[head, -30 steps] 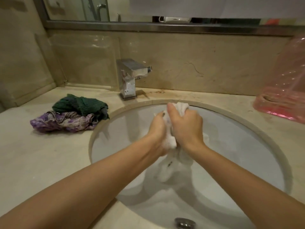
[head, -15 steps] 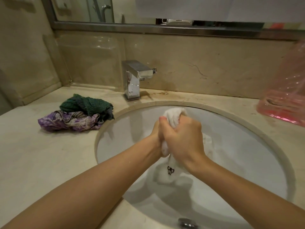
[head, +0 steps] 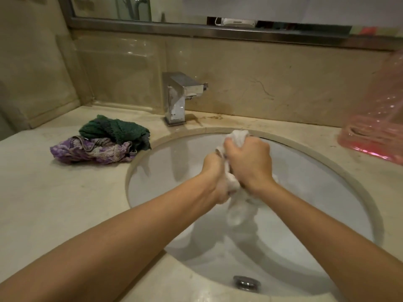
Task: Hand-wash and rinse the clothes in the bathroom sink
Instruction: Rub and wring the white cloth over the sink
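Over the white round sink (head: pixel 165 171) both my hands grip one wet white garment (head: pixel 238 210). My right hand (head: pixel 250 164) is fisted round its upper part, with a bunch of cloth sticking out above the knuckles. My left hand (head: pixel 214 177) holds it just below and to the left, pressed against the right hand. The garment's lower end hangs down into the basin. The part between my palms is hidden.
A green cloth (head: pixel 115 129) and a purple patterned cloth (head: pixel 91 151) lie bunched on the counter left of the sink. A chrome faucet (head: pixel 181 97) stands behind the basin, with no water running. A pink plastic bag (head: pixel 375 131) sits at the right. The drain (head: pixel 246 282) is near me.
My hands have rubbed the white garment against itself, shifting slightly. The hanging end has swung and its small dark logo no longer shows. The view has drifted a little.
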`<state>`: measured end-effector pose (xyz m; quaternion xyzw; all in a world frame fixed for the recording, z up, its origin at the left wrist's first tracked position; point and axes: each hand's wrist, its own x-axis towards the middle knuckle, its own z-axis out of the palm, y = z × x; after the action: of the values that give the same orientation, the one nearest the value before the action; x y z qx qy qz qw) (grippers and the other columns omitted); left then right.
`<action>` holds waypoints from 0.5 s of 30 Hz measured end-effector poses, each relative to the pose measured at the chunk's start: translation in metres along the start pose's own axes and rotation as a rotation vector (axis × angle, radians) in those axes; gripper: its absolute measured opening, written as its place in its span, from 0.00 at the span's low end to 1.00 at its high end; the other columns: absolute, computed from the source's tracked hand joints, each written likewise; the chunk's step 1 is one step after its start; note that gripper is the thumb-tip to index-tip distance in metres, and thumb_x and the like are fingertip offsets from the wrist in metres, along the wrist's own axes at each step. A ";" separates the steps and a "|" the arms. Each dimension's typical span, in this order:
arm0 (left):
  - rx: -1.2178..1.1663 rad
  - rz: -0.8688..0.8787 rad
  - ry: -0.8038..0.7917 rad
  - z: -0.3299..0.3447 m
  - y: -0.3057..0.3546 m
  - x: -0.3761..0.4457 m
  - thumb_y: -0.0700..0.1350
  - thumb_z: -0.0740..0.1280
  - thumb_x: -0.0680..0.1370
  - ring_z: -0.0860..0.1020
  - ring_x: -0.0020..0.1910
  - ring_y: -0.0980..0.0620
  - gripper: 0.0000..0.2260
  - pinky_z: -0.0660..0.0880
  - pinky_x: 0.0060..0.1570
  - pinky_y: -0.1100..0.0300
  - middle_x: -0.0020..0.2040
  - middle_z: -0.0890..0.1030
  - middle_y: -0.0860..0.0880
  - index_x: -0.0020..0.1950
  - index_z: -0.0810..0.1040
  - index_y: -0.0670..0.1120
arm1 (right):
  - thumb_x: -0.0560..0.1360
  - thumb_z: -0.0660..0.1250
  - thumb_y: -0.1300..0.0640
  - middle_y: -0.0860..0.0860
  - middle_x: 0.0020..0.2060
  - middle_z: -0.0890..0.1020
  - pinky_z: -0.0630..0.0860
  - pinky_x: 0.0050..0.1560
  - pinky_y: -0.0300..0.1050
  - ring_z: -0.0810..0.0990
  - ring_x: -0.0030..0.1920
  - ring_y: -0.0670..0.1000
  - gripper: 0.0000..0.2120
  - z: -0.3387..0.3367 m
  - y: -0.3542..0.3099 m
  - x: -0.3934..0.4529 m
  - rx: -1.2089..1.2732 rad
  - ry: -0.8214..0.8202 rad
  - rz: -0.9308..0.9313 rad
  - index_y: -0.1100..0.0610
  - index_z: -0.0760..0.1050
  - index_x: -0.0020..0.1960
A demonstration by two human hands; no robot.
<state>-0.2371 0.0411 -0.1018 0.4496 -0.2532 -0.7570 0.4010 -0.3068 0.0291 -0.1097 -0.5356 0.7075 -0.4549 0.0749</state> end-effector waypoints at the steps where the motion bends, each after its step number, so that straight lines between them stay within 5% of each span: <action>1: 0.087 -0.005 -0.021 -0.001 -0.003 0.001 0.48 0.55 0.81 0.67 0.21 0.55 0.19 0.63 0.20 0.71 0.23 0.67 0.50 0.30 0.66 0.47 | 0.76 0.62 0.50 0.50 0.29 0.74 0.63 0.31 0.44 0.78 0.40 0.58 0.16 -0.005 0.008 0.007 -0.044 0.008 0.046 0.55 0.71 0.31; 4: 0.382 0.074 0.074 0.001 -0.007 0.007 0.45 0.56 0.79 0.66 0.16 0.55 0.19 0.60 0.16 0.72 0.21 0.65 0.50 0.28 0.64 0.48 | 0.76 0.62 0.50 0.50 0.29 0.75 0.63 0.31 0.44 0.78 0.40 0.58 0.16 -0.015 0.014 -0.002 -0.115 0.029 -0.005 0.56 0.73 0.33; 7: 0.076 0.156 0.023 -0.001 -0.010 0.025 0.39 0.51 0.83 0.71 0.16 0.62 0.22 0.65 0.19 0.71 0.27 0.71 0.51 0.30 0.70 0.47 | 0.75 0.65 0.50 0.56 0.33 0.81 0.74 0.38 0.48 0.80 0.39 0.59 0.13 -0.003 -0.003 -0.029 -0.044 0.020 -0.195 0.58 0.79 0.38; 10: 0.013 0.205 0.068 -0.006 -0.008 0.024 0.46 0.51 0.84 0.71 0.17 0.60 0.32 0.66 0.21 0.71 0.19 0.69 0.52 0.19 0.70 0.46 | 0.75 0.66 0.51 0.53 0.30 0.79 0.74 0.37 0.47 0.80 0.36 0.56 0.13 0.004 -0.010 -0.029 0.027 -0.015 -0.248 0.56 0.77 0.35; 12: 0.108 0.133 -0.032 -0.012 -0.003 0.031 0.51 0.53 0.82 0.74 0.23 0.56 0.26 0.69 0.25 0.67 0.20 0.72 0.51 0.25 0.72 0.47 | 0.77 0.64 0.48 0.49 0.29 0.76 0.69 0.36 0.44 0.78 0.36 0.54 0.14 0.001 -0.002 -0.017 -0.023 -0.026 -0.189 0.53 0.75 0.35; 15: 0.215 0.137 -0.101 -0.014 0.009 0.035 0.50 0.50 0.84 0.71 0.17 0.56 0.22 0.64 0.18 0.71 0.20 0.72 0.50 0.35 0.72 0.45 | 0.79 0.59 0.43 0.50 0.31 0.75 0.68 0.37 0.45 0.78 0.38 0.56 0.20 -0.007 0.026 0.001 -0.115 0.005 -0.056 0.56 0.72 0.35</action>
<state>-0.2304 0.0066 -0.1183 0.4329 -0.3827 -0.7180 0.3880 -0.3294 0.0328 -0.1236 -0.5576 0.7173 -0.4168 0.0292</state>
